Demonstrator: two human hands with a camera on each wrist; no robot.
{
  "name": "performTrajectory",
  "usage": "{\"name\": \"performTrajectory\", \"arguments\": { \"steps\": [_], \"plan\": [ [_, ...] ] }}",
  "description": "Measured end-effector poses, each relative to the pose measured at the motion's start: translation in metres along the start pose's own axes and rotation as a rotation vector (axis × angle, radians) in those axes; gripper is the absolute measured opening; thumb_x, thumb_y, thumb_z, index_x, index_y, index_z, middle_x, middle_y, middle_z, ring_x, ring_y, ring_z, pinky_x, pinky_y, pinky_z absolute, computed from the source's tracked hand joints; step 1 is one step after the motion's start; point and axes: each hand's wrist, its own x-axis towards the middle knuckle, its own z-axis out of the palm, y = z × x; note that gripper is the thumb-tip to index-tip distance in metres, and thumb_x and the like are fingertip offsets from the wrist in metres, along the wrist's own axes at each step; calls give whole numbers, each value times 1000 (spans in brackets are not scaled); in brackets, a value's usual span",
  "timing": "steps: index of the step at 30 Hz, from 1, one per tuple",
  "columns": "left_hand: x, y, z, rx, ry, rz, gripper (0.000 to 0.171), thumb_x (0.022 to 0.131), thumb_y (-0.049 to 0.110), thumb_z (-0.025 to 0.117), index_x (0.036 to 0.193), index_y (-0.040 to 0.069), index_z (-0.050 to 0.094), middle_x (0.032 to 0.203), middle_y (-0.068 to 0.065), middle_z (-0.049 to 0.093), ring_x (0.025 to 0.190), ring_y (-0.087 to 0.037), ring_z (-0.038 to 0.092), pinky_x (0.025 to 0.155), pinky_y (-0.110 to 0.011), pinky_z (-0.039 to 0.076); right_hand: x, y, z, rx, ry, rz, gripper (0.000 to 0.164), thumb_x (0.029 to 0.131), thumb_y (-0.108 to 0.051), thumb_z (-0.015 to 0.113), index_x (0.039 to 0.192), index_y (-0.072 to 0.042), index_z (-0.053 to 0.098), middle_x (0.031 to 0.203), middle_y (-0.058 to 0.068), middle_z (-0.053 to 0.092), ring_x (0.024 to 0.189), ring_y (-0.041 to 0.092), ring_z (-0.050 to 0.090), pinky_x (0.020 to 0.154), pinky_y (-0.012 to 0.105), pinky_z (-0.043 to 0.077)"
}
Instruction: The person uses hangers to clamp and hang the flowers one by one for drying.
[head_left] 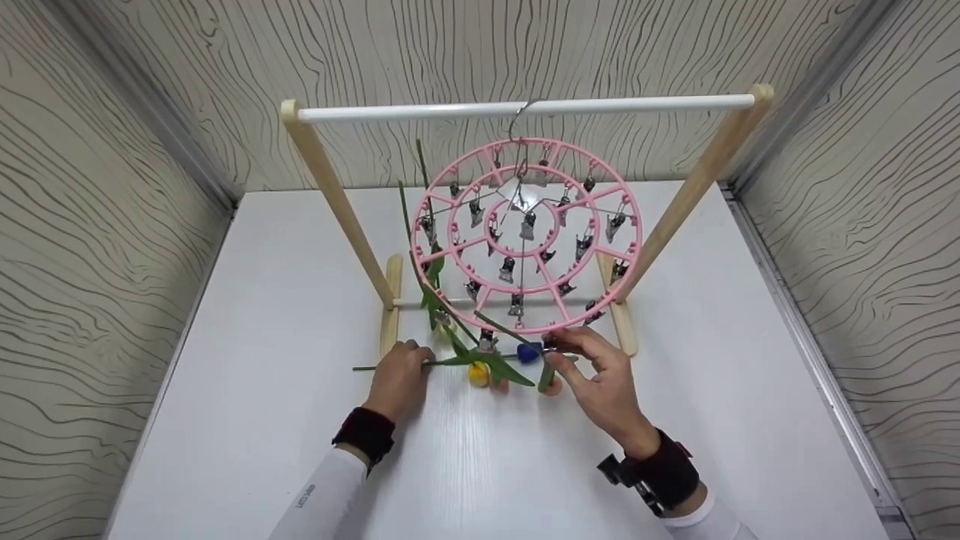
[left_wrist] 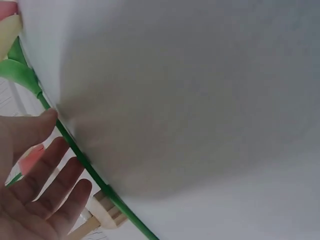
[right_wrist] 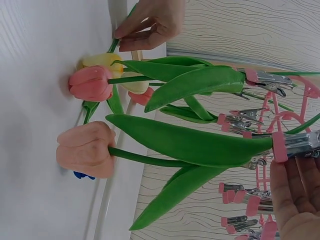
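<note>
In the head view my left hand point(head_left: 397, 379) rests low on the white table, its fingertips touching a green stem point(left_wrist: 82, 160) that lies there. That stem seems to lead to the blue tulip point(head_left: 529, 352), partly hidden behind other flowers. My right hand point(head_left: 600, 379) pinches a metal clip point(right_wrist: 295, 145) with pink tips at the front rim of the pink round hanger point(head_left: 517, 330). From this clip a peach tulip point(right_wrist: 85, 150) hangs head down by its stem and leaf. Beside it hang a pink tulip point(right_wrist: 91, 83) and a yellow tulip point(head_left: 478, 373), also head down.
The hanger hooks over a white rod point(head_left: 637, 103) between wooden posts point(head_left: 341, 202). Several bare clips point(head_left: 508, 268) dangle from its rings. Stems and leaves point(head_left: 435, 277) hang at its left side. Patterned walls point(head_left: 450, 52) enclose the white table point(head_left: 285, 277).
</note>
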Motion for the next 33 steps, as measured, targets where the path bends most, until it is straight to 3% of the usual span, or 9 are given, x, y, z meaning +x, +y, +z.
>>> {"name": "performTrajectory", "arguments": {
  "steps": [8,19,24,33],
  "plan": [
    [4,-3,4,77,14,65,11,92,1,72,89,7,81,83,-9,72,78,-27,64,67,-37,58,0,-1,0,8,-9,4,36,86,20,72,119,6,73,108,23,73,103,6,72,92,17,60],
    [-1,-10,2,59,52,95,11,91,-4,68,86,4,73,79,-9,65,76,-27,61,66,-36,57,0,1,1,22,-9,8,36,86,19,72,120,6,73,111,19,74,102,6,73,92,18,61],
    [-8,-15,-6,81,78,101,10,90,-3,69,85,5,73,79,-9,65,76,-27,62,65,-37,56,0,2,0,14,-5,11,37,86,19,73,120,5,74,110,20,73,101,6,73,92,17,61],
    [-25,-21,-36,180,58,70,8,86,-3,76,84,4,74,80,-10,67,74,-27,62,60,-37,55,0,3,-2,-21,-21,43,35,89,14,74,122,2,74,113,19,74,105,8,73,96,18,60]
  ]
}}
